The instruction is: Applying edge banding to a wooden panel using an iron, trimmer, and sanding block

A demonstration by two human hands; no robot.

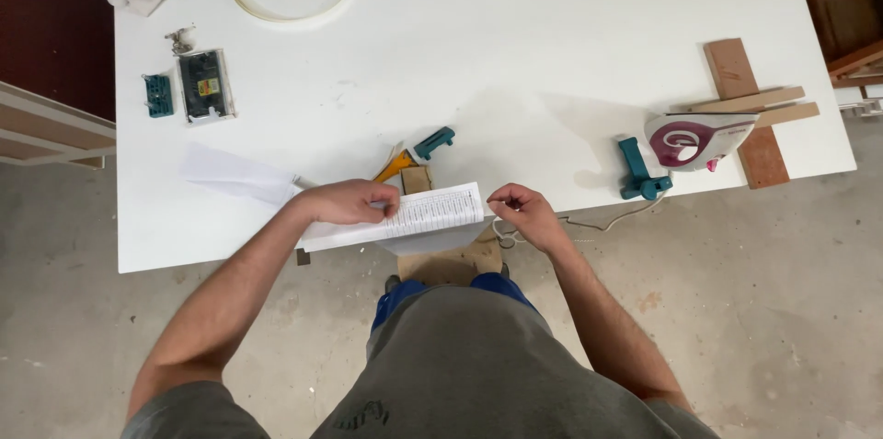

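At the near edge of the white table (552, 25), the left hand (345, 203) lies flat with fingers pressed down on a printed sheet of paper (432, 214), while the right hand (522, 212) pinches the sheet's right end between thumb and fingertips. The paper overhangs the table edge, so it could well slip, crease or tear if the pinch pulls harder than the flat hand holds. The iron (696, 140) stands well apart to the right, its cord (607, 221) trailing near the right hand, where a snag might tug it.
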